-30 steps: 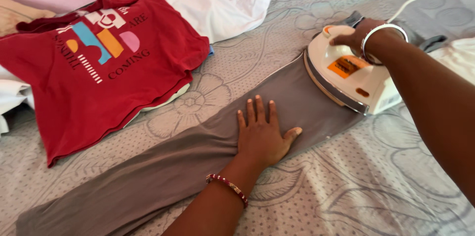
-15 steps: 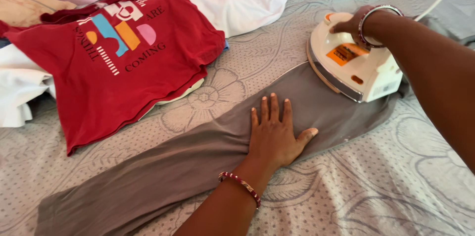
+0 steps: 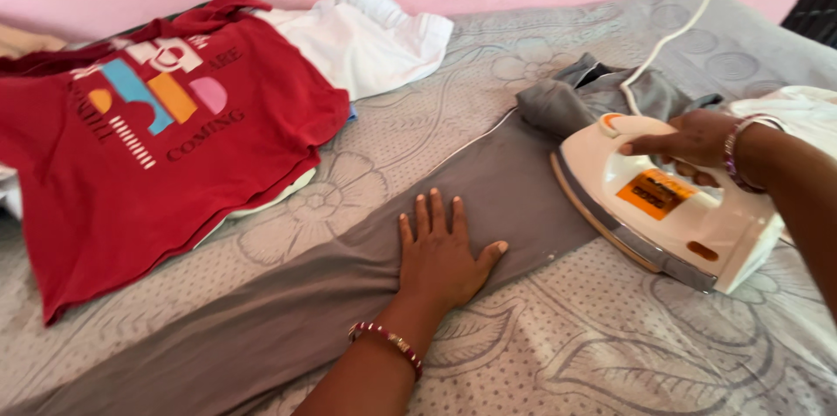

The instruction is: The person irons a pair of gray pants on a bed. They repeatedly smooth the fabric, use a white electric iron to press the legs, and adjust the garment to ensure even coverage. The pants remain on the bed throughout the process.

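Observation:
A long grey-brown garment (image 3: 261, 311) lies stretched flat across the patterned grey bedspread (image 3: 610, 355). My left hand (image 3: 440, 250) presses flat on its middle, fingers spread, a beaded bracelet at the wrist. My right hand (image 3: 689, 141) grips the handle of a white electric iron (image 3: 667, 207) with an orange label. The iron sits tilted at the garment's right edge, partly over the bedspread. The garment's far end (image 3: 593, 93) is bunched up behind the iron, where the white cord (image 3: 680, 28) runs up and away.
A red printed T-shirt (image 3: 148, 146) lies spread at the left over white cloth. A crumpled white garment (image 3: 366, 32) sits behind it by the pink wall. More white fabric (image 3: 793, 106) lies at the right edge.
The iron has slid back toward me and to the right, off the garment's far part, uncovering the bunched end. My left hand stays pressed on the cloth.

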